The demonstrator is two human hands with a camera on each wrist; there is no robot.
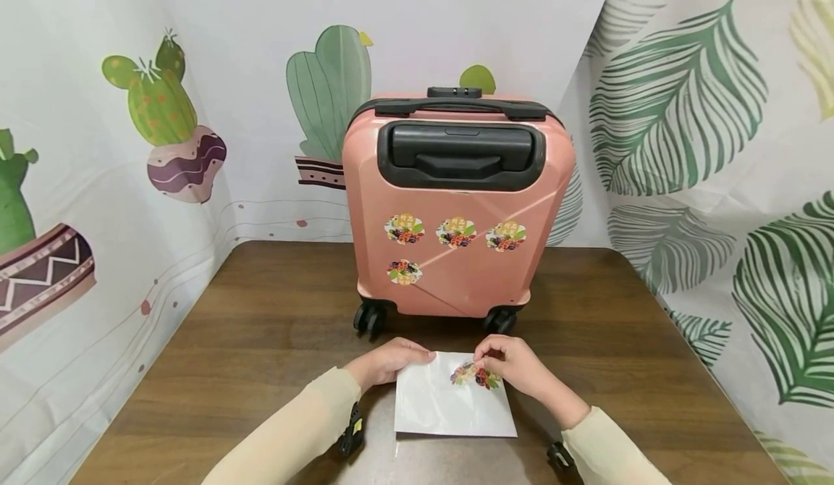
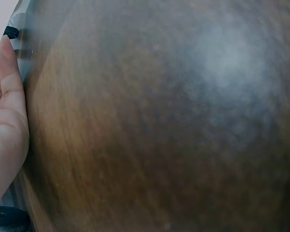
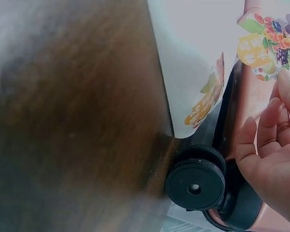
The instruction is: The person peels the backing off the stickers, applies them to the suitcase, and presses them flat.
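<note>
A white sticker sheet [image 1: 443,409] lies slanted in front of a pink suitcase [image 1: 469,286]. My left hand [image 1: 394,360] grips the sheet's upper left corner, thumb on top. Over the upper right part of the sheet, my right hand [image 1: 515,368] pinches a round fruit sticker [image 3: 270,46] by its edge between thumb and fingertip. In the right wrist view it is lifted off the sheet, and another fruit sticker [image 3: 208,99] shows on the sheet's surface. The left wrist view catches only the side of my left hand [image 2: 7,106] at its edge.
Several round fruit stickers [image 1: 405,229] are on the suitcase front, three in a row and one below. The suitcase stands upright on black wheels [image 1: 370,318] at the back of the brown wooden table [image 1: 280,289]. Behind hangs a cloth printed with cacti and leaves [image 1: 247,72].
</note>
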